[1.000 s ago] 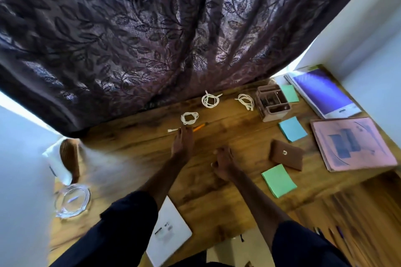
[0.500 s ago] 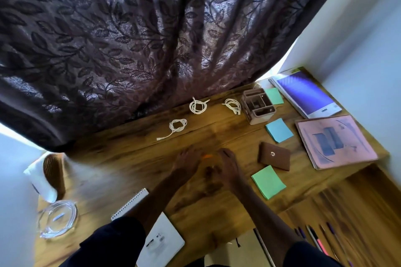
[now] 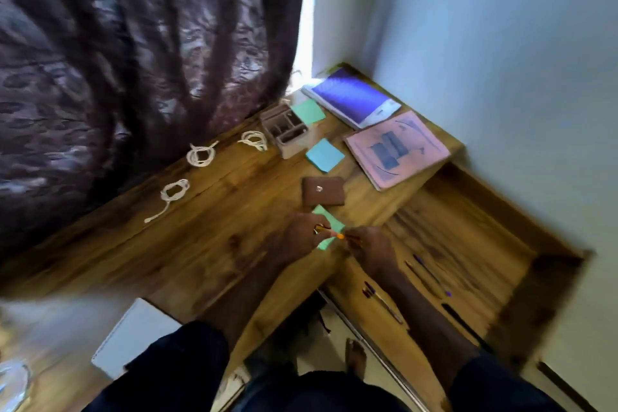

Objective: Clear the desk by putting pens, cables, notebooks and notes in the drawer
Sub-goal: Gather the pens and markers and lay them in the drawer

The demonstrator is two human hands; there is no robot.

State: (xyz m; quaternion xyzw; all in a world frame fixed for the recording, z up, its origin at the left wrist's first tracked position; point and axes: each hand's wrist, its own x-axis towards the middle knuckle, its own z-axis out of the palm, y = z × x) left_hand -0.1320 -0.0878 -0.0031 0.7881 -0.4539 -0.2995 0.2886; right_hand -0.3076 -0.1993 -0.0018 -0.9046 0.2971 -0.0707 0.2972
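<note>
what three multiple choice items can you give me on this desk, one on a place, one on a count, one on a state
1. Where does the brown wallet lie?
A. on the desk, between the blue note pad and the near green note pad
B. on the floor
C. on a chair

2. How many coiled white cables lie on the desk?
A. one
B. three
C. five

3. What state is the drawer in?
A. pushed shut
B. pulled out and bare
C. pulled out with pens inside

Answers:
1 A, the wallet sits on the wood with one pad beyond it and one nearer.
2 B, three separate coils show along the desk's far side.
3 C, the drawer stands open beside the desk and pens lie on its bottom.
</note>
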